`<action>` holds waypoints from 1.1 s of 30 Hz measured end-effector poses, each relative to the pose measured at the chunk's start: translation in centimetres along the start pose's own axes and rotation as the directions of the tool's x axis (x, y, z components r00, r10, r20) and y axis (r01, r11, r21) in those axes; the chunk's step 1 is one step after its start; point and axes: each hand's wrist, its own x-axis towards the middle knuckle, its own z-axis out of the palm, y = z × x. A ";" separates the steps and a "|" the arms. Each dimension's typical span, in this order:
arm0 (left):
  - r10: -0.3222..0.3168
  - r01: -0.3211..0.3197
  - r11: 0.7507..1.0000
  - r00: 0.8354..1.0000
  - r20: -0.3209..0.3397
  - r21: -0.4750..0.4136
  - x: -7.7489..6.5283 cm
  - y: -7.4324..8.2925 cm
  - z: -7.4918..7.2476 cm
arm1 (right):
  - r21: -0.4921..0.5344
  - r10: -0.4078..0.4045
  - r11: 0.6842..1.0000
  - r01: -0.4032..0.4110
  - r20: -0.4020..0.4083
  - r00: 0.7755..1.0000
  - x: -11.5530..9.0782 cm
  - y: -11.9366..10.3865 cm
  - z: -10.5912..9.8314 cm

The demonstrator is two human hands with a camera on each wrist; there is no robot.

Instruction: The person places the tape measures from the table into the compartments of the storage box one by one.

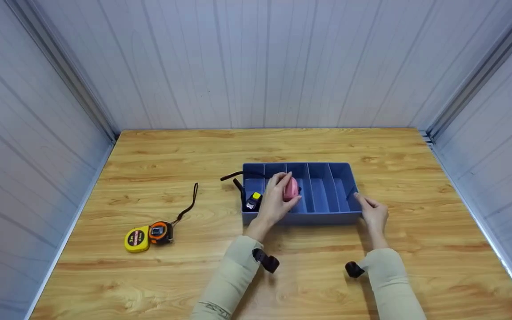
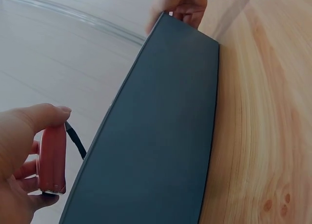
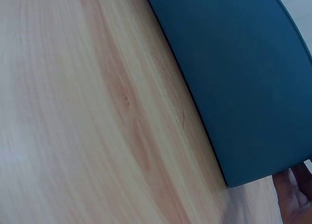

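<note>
The left hand (image 1: 275,199) pinches a pink tape measure (image 1: 290,190); the right hand (image 1: 374,218) grips the tray (image 1: 302,218). Its dangling strap (image 2: 76,140) could snag the tray.

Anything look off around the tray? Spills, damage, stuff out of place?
One thing: black straps stick out past the blue tray at its left end in the head view, instead of lying inside with the black-and-yellow tape measure. No spill or damage visible.
</note>
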 end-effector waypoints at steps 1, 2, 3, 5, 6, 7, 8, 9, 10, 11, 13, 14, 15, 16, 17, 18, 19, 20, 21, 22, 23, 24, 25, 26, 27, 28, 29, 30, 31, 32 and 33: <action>0.004 -0.004 1.000 1.000 0.004 0.000 0.1 0.1 0.1 | 0.004 -0.001 1.000 0.001 0.000 1.000 -0.1 0.0 0.0; 0.009 -0.009 1.000 1.000 0.007 0.002 0.2 0.1 0.2 | 0.013 0.001 1.000 -0.001 0.004 1.000 -0.1 -0.1 0.0; 0.012 -0.012 1.000 1.000 0.010 0.003 0.2 0.1 0.2 | 0.016 0.005 1.000 -0.005 0.006 1.000 -0.2 -0.2 0.0; 0.013 -0.013 1.000 1.000 0.015 0.003 0.4 0.1 0.3 | 0.023 0.013 1.000 -0.013 0.011 1.000 -0.3 -0.2 0.0; 0.011 -0.011 1.000 1.000 0.018 0.004 0.5 0.1 0.4 | 0.027 0.017 0.999 -0.017 0.017 1.000 -0.3 -0.3 -0.1; 0.011 -0.011 1.000 1.000 0.021 0.012 0.6 0.1 0.4 | 0.031 0.020 0.999 -0.021 0.019 1.000 -0.3 -0.3 -0.1; 0.010 -0.010 1.000 1.000 0.024 0.020 0.6 0.1 0.4 | 0.032 0.021 0.999 -0.022 0.020 1.000 -0.2 -0.3 0.0; 0.010 -0.011 1.000 1.000 0.027 0.026 0.7 0.1 0.4 | 0.031 0.020 0.999 -0.020 0.017 1.000 -0.2 -0.3 0.0; 0.011 -0.012 0.999 0.999 0.030 0.031 0.8 0.1 0.5 | 0.034 0.020 0.999 -0.021 0.016 1.000 -0.1 -0.3 0.0; 0.011 -0.012 0.999 0.999 0.034 0.037 0.9 0.1 0.5 | 0.033 0.020 0.999 -0.021 0.012 1.000 -0.1 -0.3 0.0; 0.011 -0.013 0.999 0.999 0.044 0.051 1.1 0.1 0.6 | 0.026 0.016 1.000 -0.016 0.003 1.000 -0.1 -0.5 0.0; 0.011 -0.014 0.998 0.999 0.049 0.056 1.2 0.1 0.6 | 0.021 0.015 1.000 -0.015 0.001 1.000 -0.3 -0.7 -0.1; 0.011 -0.014 0.998 0.998 0.055 0.061 1.3 0.1 0.7 | 0.020 0.014 1.000 -0.014 0.001 1.000 -0.5 -1.0 -0.2; 0.012 -0.016 0.998 0.998 0.060 0.065 1.4 0.1 0.8 | 0.019 0.020 1.000 -0.020 0.010 1.000 -0.9 -1.5 -0.4; 0.014 -0.019 0.997 0.998 0.066 0.069 1.5 0.2 0.8 | 0.021 0.023 1.000 -0.023 0.027 0.999 -1.4 -2.2 -0.7; 0.018 -0.023 0.997 0.997 0.070 0.073 1.6 0.2 0.9 | 0.024 0.026 0.999 -0.027 0.042 0.999 -2.0 -2.9 -1.0; 0.021 -0.027 0.997 0.997 0.075 0.073 1.7 0.2 1.0 | 0.027 0.027 0.999 -0.029 0.059 0.998 -2.5 -3.6 -1.3; 0.026 -0.032 0.996 0.997 0.079 0.077 1.7 0.2 1.1 | 0.033 0.029 0.999 -0.031 0.076 0.997 -2.9 -4.2 -1.6; 0.032 -0.038 0.996 0.996 0.082 0.078 1.8 0.2 1.2 | 0.041 0.034 0.998 -0.038 0.083 0.996 -3.2 -4.5 -1.8; 0.036 -0.043 0.996 0.996 0.087 0.078 1.9 0.2 1.3 | 0.041 0.038 0.998 -0.041 0.088 0.995 -3.3 -4.6 -1.8; 0.039 -0.047 0.996 0.995 0.094 0.081 1.9 0.2 1.4 | 0.038 0.034 0.999 -0.037 0.083 0.996 -3.2 -4.5 -1.7; 0.041 -0.049 0.995 0.994 0.099 0.082 2.0 0.1 1.4 | 0.035 0.031 0.999 -0.033 0.069 0.997 -2.9 -4.0 -1.5; 0.041 -0.050 0.995 0.994 0.106 0.082 2.0 0.1 1.5 | 0.034 0.028 0.999 -0.031 0.062 0.998 -2.5 -3.4 -1.3; 0.040 -0.050 0.996 0.993 0.112 0.081 2.0 0.0 1.5 | 0.030 0.025 0.999 -0.026 0.049 0.998 -2.0 -2.8 -1.0; 0.043 -0.053 0.995 0.992 0.118 0.083 2.1 0.0 1.6 | 0.023 0.020 1.000 -0.020 0.033 0.999 -1.5 -2.1 -0.7; 0.045 -0.056 0.995 0.991 0.123 0.084 2.1 -0.1 1.6 | 0.016 0.013 1.000 -0.014 0.030 0.999 -1.2 -1.7 -0.6; 0.049 -0.060 0.994 0.991 0.126 0.089 2.1 -0.1 1.7 | 0.013 0.007 1.000 -0.007 0.025 1.000 -0.9 -1.2 -0.4; 0.054 -0.066 0.994 0.990 0.127 0.092 2.1 -0.2 1.7 | 0.013 -0.001 1.000 0.000 0.021 1.000 -0.7 -0.9 -0.3; 0.059 -0.072 0.993 0.990 0.128 0.096 2.1 -0.3 1.8 | 0.012 -0.009 1.000 0.009 0.016 1.000 -0.6 -0.7 -0.3; 0.064 -0.077 0.992 0.990 0.127 0.101 2.1 -0.3 1.8 | 0.007 -0.017 1.000 0.017 0.008 1.000 -0.4 -0.5 -0.2; 0.070 -0.084 0.991 0.989 0.128 0.107 2.2 -0.4 1.8 | 0.006 -0.023 1.000 0.023 0.003 1.000 -0.4 -0.4 -0.2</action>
